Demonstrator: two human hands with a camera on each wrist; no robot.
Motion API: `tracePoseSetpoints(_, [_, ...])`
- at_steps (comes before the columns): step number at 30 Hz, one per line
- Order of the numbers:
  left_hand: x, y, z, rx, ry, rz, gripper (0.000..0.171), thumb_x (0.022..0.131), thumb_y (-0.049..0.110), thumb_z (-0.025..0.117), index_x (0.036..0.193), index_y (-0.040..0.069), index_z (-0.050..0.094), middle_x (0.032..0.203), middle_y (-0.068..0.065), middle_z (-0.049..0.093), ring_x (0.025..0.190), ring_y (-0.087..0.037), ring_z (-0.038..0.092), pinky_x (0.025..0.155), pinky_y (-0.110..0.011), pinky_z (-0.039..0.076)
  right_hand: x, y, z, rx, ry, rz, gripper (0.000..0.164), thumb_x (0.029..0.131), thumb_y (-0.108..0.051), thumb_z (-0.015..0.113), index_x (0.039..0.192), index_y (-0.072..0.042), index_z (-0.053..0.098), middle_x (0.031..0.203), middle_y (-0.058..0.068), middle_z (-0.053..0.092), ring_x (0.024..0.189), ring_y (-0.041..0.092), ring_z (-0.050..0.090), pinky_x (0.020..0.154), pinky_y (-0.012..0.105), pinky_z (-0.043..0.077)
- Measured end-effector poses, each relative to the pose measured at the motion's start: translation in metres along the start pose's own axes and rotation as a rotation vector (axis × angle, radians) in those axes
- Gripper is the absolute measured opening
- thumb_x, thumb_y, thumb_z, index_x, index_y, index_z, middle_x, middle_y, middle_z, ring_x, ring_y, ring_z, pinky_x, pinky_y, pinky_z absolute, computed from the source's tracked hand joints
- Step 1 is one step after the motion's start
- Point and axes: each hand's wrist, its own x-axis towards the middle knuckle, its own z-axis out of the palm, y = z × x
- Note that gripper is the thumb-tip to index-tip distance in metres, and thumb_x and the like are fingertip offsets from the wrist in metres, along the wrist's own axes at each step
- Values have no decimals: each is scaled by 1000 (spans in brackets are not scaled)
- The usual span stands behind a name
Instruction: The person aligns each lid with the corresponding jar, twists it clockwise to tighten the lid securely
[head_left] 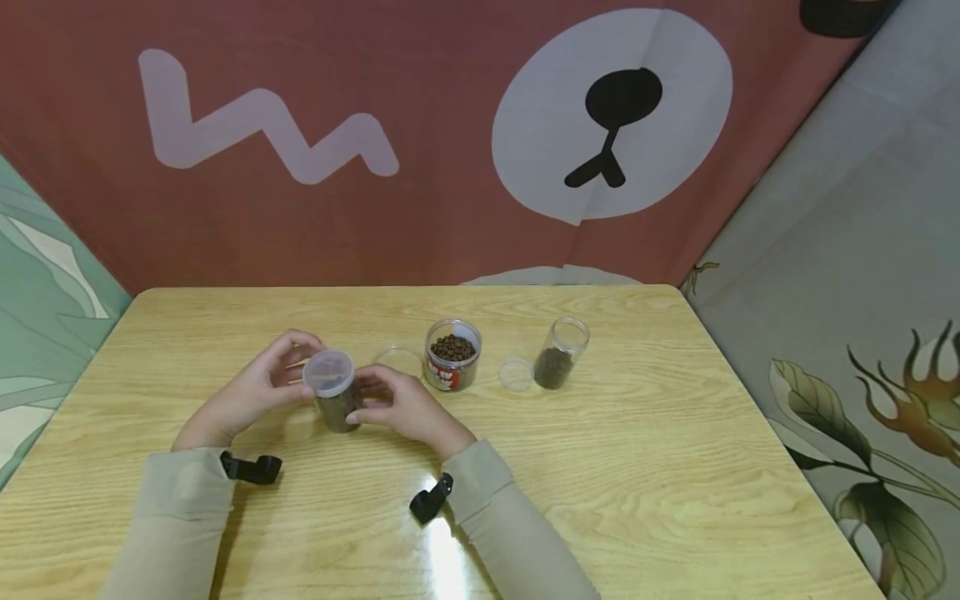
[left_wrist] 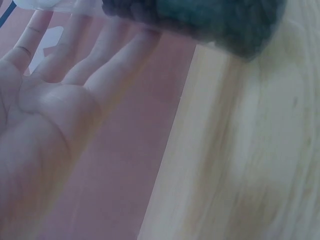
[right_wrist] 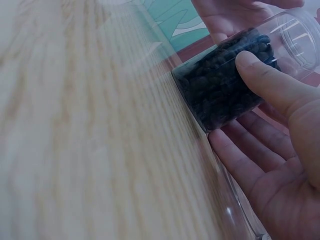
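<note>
A clear cylindrical jar [head_left: 335, 406] with a translucent whitish lid [head_left: 328, 372] on top stands slightly tilted at the left of the table. Dark bean-like pieces [right_wrist: 225, 80] fill its lower part. My right hand [head_left: 401, 406] grips the jar's body from the right, thumb in front and fingers behind, as the right wrist view shows. From the left, my left hand [head_left: 262, 387] holds the jar near the top, with thumb at the lid's edge and fingers behind. In the left wrist view, long fingers [left_wrist: 112, 52] reach up to the jar.
A wide jar of brown pellets [head_left: 453, 350] with a red label stands right of my hands, a clear disc-shaped lid [head_left: 397, 358] beside it. Farther right are another clear lid [head_left: 516, 374] and an uncapped jar [head_left: 555, 362] of dark pieces. A brown printed cloth [head_left: 450, 233] hangs behind the table.
</note>
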Motion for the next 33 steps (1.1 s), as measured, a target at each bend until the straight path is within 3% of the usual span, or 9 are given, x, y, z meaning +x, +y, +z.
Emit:
tracePoseSetpoints(10, [-1,-3,-2,-18,-30,6,43,102,-7,53,143,4,47,136,2,57,126,-11,58,94,-26,54,1,3,0,-1,-3,-13,51,85,-10,83,131,-9,63,127,3,68,116,7,62,102,21,48])
tracePoseSetpoints(17, [-3,-2,-1,69,-21,-43,46,106,0,48,151,4,43,141,7,56,127,-7,56,96,-25,52,1,3,0,-6,-9,-4,52,85,-12,83,133,-9,63,129,2,67,117,7,61,102,21,47])
tracePoseSetpoints(20, [-3,-1,-1,57,-20,-52,51,106,1,49,155,7,37,142,7,55,127,-7,55,96,-24,52,1,2,-1,-9,-10,-3,52,85,-12,83,133,-8,62,129,3,67,117,7,61,102,21,48])
tracePoseSetpoints(26, [-2,-3,-1,-53,-44,0,52,99,-8,56,144,9,34,141,1,51,128,-10,55,96,-25,53,1,2,-1,8,-10,0,52,85,-9,83,133,-7,62,129,5,67,116,8,61,101,21,49])
tracePoseSetpoints(33, [-3,-2,-1,0,-25,-26,42,100,-7,56,136,8,42,139,1,52,127,-9,56,96,-25,53,1,3,-1,16,-12,-6,52,85,-9,83,132,-7,63,129,5,67,116,8,61,101,21,49])
